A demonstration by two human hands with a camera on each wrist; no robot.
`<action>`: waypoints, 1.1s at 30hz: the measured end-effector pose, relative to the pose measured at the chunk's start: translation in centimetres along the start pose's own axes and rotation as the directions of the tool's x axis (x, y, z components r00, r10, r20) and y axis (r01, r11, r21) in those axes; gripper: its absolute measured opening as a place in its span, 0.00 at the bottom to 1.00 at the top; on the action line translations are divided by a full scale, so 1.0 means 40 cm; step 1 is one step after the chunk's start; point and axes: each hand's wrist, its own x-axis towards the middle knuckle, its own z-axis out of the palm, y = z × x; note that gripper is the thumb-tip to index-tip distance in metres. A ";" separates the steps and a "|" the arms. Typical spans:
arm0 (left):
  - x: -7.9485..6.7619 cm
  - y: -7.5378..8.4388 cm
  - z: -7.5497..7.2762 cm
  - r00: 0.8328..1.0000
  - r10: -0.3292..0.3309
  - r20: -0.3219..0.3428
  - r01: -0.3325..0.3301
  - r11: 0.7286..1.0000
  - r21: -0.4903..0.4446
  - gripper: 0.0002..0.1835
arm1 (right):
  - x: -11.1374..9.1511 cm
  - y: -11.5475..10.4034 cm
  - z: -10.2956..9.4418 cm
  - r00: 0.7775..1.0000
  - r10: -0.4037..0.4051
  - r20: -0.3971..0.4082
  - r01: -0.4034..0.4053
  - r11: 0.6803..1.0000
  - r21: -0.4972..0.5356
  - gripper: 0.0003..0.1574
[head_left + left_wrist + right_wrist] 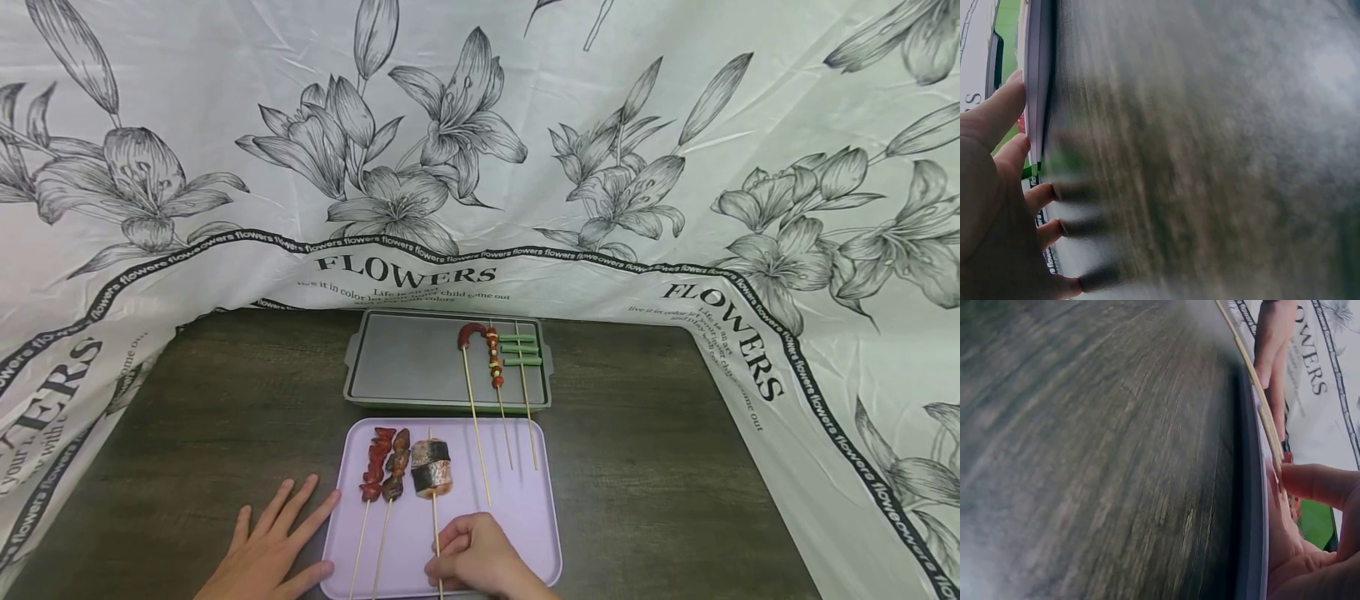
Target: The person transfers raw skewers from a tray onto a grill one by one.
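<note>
My right hand (483,554) pinches the bamboo stick of a skewer over the purple tray (517,533). Threaded on that stick is a chunky skewer piece (432,468), pinkish brown with dark bands. The right wrist view has the thumb and fingers on the thin stick (1249,362) close to the tray rim. Left of it on the tray lie a red meat skewer (377,465) and a brown meat skewer (396,467). My left hand (266,546) rests with fingers spread on the table, thumb and index fingertip at the tray's left edge.
Behind the tray stands a grey grill pan (408,358) with side handles. Across its right part lie a curled red skewer (469,335), a skewer of small red and yellow pieces (494,358) and a green-piece skewer (521,350), sticks reaching over the tray. A flower-printed cloth (525,200) hangs behind the dark table (637,467).
</note>
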 end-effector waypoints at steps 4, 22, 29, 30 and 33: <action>0.000 0.000 -0.002 1.000 -0.002 0.008 0.002 1.000 -0.010 0.40 | -0.010 -0.001 -0.012 0.998 0.035 0.047 -0.041 0.991 0.126 0.09; -0.001 0.003 -0.008 1.000 -0.006 0.017 0.006 1.000 -0.007 0.41 | -0.054 0.004 -0.031 0.988 0.067 0.137 -0.098 0.966 0.237 0.17; -0.003 0.003 -0.004 1.000 -0.002 0.013 0.002 1.000 0.001 0.41 | -0.076 -0.002 -0.034 0.977 0.029 0.210 -0.094 0.946 0.309 0.21; -0.003 0.002 -0.003 1.000 0.000 0.011 0.000 1.000 0.001 0.41 | -0.079 -0.001 -0.035 0.975 0.025 0.221 -0.097 0.943 0.317 0.21; -0.003 0.000 -0.002 1.000 0.007 0.004 -0.007 1.000 0.000 0.41 | -0.086 -0.001 -0.036 0.969 -0.001 0.245 -0.083 0.940 0.330 0.22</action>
